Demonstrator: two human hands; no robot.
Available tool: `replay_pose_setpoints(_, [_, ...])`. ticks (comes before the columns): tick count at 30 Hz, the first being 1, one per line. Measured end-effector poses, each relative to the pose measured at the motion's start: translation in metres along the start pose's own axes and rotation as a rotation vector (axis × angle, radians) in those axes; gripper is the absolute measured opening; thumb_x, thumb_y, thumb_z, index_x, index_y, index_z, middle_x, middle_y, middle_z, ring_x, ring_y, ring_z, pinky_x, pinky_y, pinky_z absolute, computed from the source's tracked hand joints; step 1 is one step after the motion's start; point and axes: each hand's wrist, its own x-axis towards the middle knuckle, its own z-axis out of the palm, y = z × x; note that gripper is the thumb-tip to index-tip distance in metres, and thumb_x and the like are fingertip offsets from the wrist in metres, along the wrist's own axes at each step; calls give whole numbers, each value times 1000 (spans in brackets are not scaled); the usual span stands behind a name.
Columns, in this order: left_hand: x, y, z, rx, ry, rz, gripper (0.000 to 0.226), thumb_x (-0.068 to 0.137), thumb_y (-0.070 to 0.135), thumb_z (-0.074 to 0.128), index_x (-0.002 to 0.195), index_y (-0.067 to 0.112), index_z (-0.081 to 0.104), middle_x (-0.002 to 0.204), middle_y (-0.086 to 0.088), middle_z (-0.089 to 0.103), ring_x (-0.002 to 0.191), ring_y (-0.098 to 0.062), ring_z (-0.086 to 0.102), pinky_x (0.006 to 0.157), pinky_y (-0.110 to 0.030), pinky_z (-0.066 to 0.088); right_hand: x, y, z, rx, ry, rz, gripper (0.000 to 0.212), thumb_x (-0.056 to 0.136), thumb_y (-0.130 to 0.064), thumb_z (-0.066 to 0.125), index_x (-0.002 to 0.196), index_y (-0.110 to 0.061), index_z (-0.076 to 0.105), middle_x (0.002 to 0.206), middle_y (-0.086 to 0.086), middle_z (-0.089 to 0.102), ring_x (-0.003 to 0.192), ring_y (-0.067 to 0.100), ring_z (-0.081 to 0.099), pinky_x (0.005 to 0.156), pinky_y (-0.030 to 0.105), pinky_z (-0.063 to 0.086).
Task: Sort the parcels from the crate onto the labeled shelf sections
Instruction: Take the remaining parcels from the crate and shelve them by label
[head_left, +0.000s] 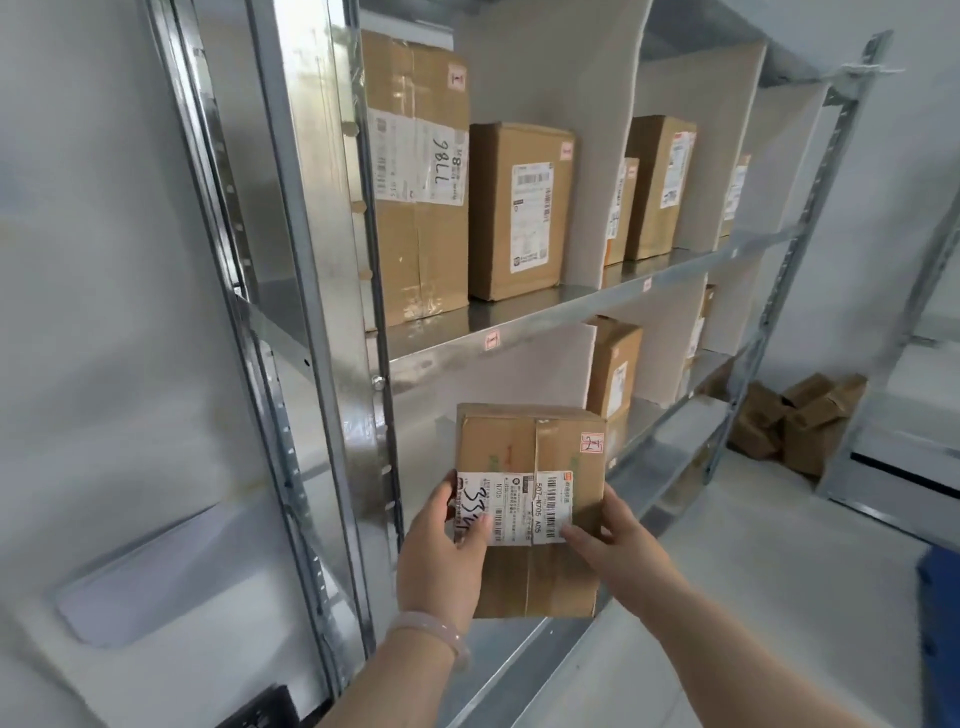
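I hold a brown cardboard parcel (524, 447) upright in front of the metal shelf unit (519, 317), at the leftmost section of the middle level. It carries a white shipping label with handwriting and a small red sticker at its top right corner. My left hand (441, 551) grips its left edge, thumb on the label. My right hand (608, 530) grips its right side, fingertips on the label. A small red tag (492, 341) marks the shelf edge above the parcel.
The upper shelf holds a tall parcel (415, 176) and a shorter one (519, 213) at left, with more boxes (657, 184) beyond white dividers. Another parcel (613, 369) stands on the middle level. Loose boxes (800, 421) lie on the floor; a blue crate edge (943, 597) shows at right.
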Motion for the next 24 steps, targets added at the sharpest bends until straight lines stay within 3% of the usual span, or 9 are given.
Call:
replay_pose_setpoints(3, [21, -10, 11, 22, 29, -48, 54, 92, 35, 63, 142, 35, 43, 127, 21, 57, 108, 1, 53, 98, -24, 44, 42, 7, 9, 6, -59, -24, 57, 90, -26, 67, 139, -38, 40, 123, -11, 63, 110, 11, 59, 91, 27, 47])
replay_pose_setpoints(6, [41, -26, 29, 70, 85, -114, 48, 93, 32, 61, 139, 34, 46, 128, 14, 61, 112, -7, 59, 97, -26, 47, 84, 17, 23, -48, -137, -86, 45, 89, -22, 68, 130, -31, 49, 113, -11, 65, 96, 4, 61, 79, 18, 44])
replay_pose_setpoints(11, [59, -38, 64, 24, 231, -273, 40, 94, 27, 61, 129, 36, 43, 118, 12, 63, 104, -10, 63, 89, -29, 55, 152, 37, 34, -154, -279, -155, 42, 87, -18, 70, 121, -32, 51, 94, -25, 61, 85, -9, 56, 85, 20, 48])
replay_pose_setpoints(14, [67, -41, 79, -12, 326, -343, 33, 95, 25, 59, 123, 34, 44, 115, 10, 65, 100, -9, 65, 84, -28, 56, 181, 45, 43, -192, -347, -202, 37, 86, -19, 71, 111, -34, 48, 86, -27, 56, 78, -14, 51, 64, 0, 39])
replay_pose_setpoints(16, [72, -44, 84, -65, 407, -394, 33, 95, 22, 59, 123, 33, 45, 114, 8, 65, 99, -9, 64, 89, -35, 55, 194, 52, 56, -192, -397, -231, 37, 85, -21, 73, 113, -32, 52, 90, -27, 60, 84, -13, 55, 68, 1, 40])
replay_pose_setpoints(18, [73, -49, 88, -102, 496, -434, 36, 94, 16, 61, 124, 30, 45, 114, 6, 64, 99, -7, 63, 92, -33, 53, 203, 59, 70, -195, -455, -267, 48, 82, -27, 74, 125, -34, 53, 99, -24, 66, 94, -5, 61, 84, 19, 50])
replay_pose_setpoints(20, [72, -54, 91, -123, 558, -485, 42, 94, 17, 62, 129, 28, 43, 115, 6, 64, 98, -7, 62, 90, -30, 51, 208, 64, 80, -207, -507, -307, 56, 82, -29, 73, 132, -38, 49, 107, -20, 67, 100, 3, 63, 89, 29, 52])
replay_pose_setpoints(24, [72, -65, 97, -90, 596, -549, 50, 92, 24, 65, 133, 33, 37, 117, 9, 65, 102, -15, 64, 92, -38, 52, 217, 77, 97, -175, -531, -336, 47, 84, -26, 72, 126, -35, 53, 103, -22, 66, 96, 0, 63, 80, 17, 49])
